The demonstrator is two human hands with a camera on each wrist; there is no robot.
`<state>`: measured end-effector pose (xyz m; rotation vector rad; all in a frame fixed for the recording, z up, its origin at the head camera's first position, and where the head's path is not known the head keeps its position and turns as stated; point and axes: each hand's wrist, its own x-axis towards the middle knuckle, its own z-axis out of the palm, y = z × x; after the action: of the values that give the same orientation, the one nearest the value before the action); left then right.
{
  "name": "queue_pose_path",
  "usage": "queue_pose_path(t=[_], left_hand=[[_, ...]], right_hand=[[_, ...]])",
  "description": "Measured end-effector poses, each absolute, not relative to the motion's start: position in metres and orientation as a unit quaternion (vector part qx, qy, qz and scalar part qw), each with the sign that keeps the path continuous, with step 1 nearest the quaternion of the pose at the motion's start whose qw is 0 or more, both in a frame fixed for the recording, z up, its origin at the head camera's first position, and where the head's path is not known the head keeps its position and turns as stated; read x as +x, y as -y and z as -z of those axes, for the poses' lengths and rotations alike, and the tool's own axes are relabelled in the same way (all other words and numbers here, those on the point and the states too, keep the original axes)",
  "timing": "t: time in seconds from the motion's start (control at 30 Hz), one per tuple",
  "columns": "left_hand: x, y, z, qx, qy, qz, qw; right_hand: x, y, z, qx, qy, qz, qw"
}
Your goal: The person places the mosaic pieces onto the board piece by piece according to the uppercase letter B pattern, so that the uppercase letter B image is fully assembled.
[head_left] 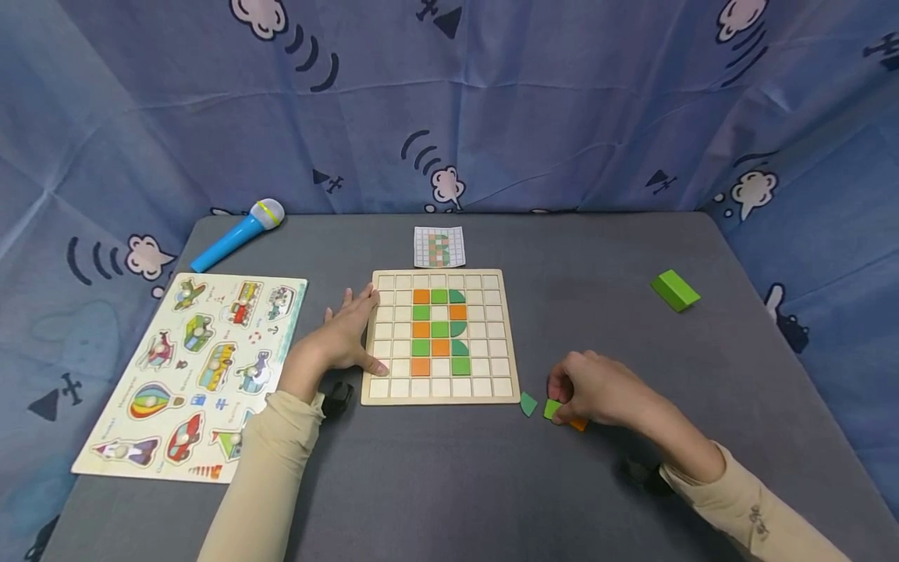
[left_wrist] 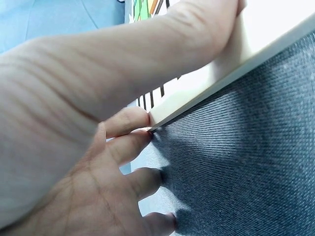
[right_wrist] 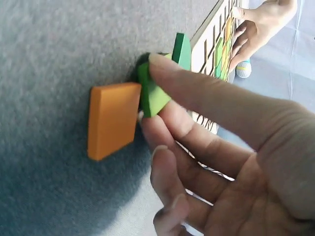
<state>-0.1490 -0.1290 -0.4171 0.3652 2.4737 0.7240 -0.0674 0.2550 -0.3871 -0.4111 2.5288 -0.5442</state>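
Observation:
A wooden grid board (head_left: 442, 402) lies mid-table, with orange, light green and dark green tiles set in its middle columns. My left hand (head_left: 340, 336) rests at its left edge, thumb on the top face and straight fingers spread along the side. To the right of the board's near corner, my right hand (head_left: 602, 386) pinches a light green square tile (right_wrist: 156, 96) between thumb and fingers, close over the table. An orange square tile (right_wrist: 113, 120) lies right beside it, partly hidden by the hand in the head view. A dark green curved tile (head_left: 528, 403) lies nearer the board.
Behind the board lies a small pattern card (head_left: 438, 247). A knobbed picture puzzle (head_left: 232, 328) takes up the left side, with a blue toy microphone (head_left: 228, 243) behind it. At the far right sits a light green block (head_left: 676, 291). A blue curtain (head_left: 534, 140) hangs behind the table.

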Motion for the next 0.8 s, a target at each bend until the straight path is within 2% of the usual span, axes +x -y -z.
queue_pose_path(t=[0.1, 0.23, 0.57, 0.8], left_hand=[[-0.149, 0.129, 0.417, 0.136, -0.916, -0.266, 0.267], [-0.149, 0.129, 0.417, 0.135, -0.917, -0.266, 0.267], [-0.148, 0.13, 0.417, 0.134, -0.916, -0.268, 0.265], [-0.148, 0.13, 0.416, 0.134, -0.917, -0.268, 0.264]], right_hand=[[-0.069, -0.252, 0.388, -0.155, -0.927, 0.22, 0.263], [-0.074, -0.25, 0.388, -0.175, -0.922, 0.248, 0.239], [-0.092, -0.227, 0.399, -0.172, -0.931, 0.305, 0.101], [-0.096, -0.199, 0.407, -0.216, -0.91, 0.338, 0.104]])
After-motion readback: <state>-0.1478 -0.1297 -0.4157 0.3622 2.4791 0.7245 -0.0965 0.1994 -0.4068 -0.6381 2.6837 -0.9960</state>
